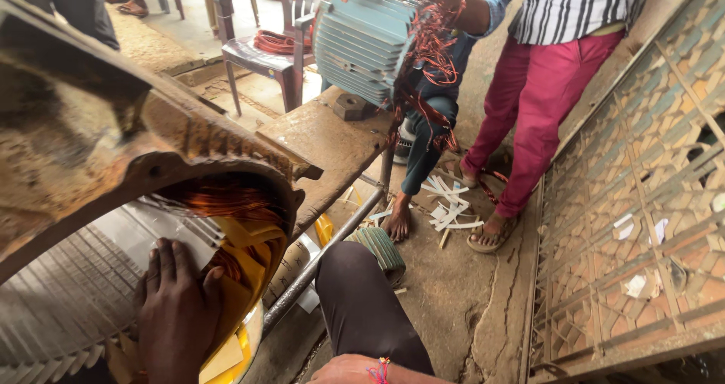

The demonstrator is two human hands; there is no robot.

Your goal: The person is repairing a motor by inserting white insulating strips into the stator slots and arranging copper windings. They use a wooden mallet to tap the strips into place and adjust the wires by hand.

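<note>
My left hand [175, 317] lies flat, fingers spread, on the slotted inner bore of a big rusty motor stator [113, 150] at the left. Copper windings [226, 201] and yellow insulation sheets [245, 259] sit just right of its thumb. My right hand [343, 369] shows only partly at the bottom edge, with a pink thread band on the wrist. It rests by my dark-trousered knee [362, 293]; its fingers are hidden.
A seated person holds a blue-grey finned stator [362, 44] trailing copper wire on a worn wooden bench [325, 138]. Someone in magenta trousers [536, 104] stands beside a metal grille [642, 203]. A maroon plastic chair [264, 52] holds a wire coil. Paper strips [449, 206] litter the floor.
</note>
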